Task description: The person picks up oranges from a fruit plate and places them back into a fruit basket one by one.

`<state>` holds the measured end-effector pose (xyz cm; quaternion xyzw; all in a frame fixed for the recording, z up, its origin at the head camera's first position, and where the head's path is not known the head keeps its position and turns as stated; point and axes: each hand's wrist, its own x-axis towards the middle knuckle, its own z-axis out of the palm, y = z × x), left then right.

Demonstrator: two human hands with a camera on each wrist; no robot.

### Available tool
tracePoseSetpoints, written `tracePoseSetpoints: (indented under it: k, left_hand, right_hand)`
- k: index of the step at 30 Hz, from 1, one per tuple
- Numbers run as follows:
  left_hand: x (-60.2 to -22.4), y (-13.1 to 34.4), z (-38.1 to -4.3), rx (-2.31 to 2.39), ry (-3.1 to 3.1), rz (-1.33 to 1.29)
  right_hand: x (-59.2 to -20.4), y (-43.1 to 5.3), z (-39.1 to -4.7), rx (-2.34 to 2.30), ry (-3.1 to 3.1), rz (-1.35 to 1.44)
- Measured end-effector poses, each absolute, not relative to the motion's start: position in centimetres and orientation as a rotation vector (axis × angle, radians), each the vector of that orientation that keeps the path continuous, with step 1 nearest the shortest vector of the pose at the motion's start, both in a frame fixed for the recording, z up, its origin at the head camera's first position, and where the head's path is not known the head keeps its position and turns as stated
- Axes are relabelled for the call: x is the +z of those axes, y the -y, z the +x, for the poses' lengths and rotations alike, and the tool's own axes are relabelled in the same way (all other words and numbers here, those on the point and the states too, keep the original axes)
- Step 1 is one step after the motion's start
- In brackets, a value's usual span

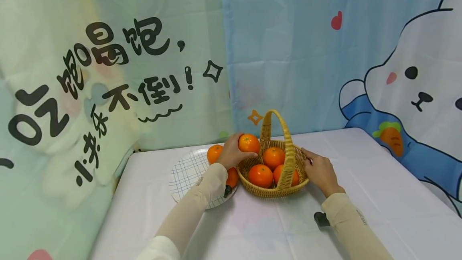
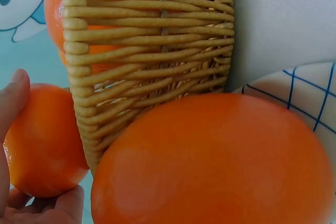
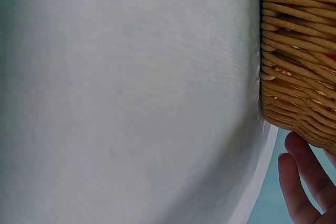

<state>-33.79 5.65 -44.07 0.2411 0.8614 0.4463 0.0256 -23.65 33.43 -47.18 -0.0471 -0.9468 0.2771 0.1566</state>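
My left hand point(image 1: 231, 155) grips an orange point(image 1: 249, 143) at the left rim of a yellow wicker basket point(image 1: 268, 192) with a tall arched handle. Thumb and fingers lie around this orange point(image 2: 46, 142) in the left wrist view, beside the basket wall point(image 2: 152, 51). Three oranges point(image 1: 260, 176) sit inside the basket. On the right, my right hand point(image 1: 321, 172) holds the basket rim; fingers point(image 3: 302, 158) touch the wicker in the right wrist view. Left of the basket, a white checked plate point(image 1: 185, 177) bears oranges point(image 1: 214, 154), partly hidden by my left hand and wrist.
Everything stands on a table with a white cloth point(image 1: 260, 232). Behind it hangs a printed curtain point(image 1: 278, 51) with lettering and a cartoon rabbit. The basket's upright handle point(image 1: 287, 159) arches over the oranges. Plate and basket stand close together.
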Motion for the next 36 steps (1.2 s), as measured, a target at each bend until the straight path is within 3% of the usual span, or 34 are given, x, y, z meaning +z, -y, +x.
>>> tracePoseSetpoints:
  k: [36]
  left_hand:
    - [-44.9, -7.3, -32.6, 1.156, -2.690, 0.838]
  right_hand:
    - [-47.1, -33.4, -23.5, 0.819, 2.697, -0.137]
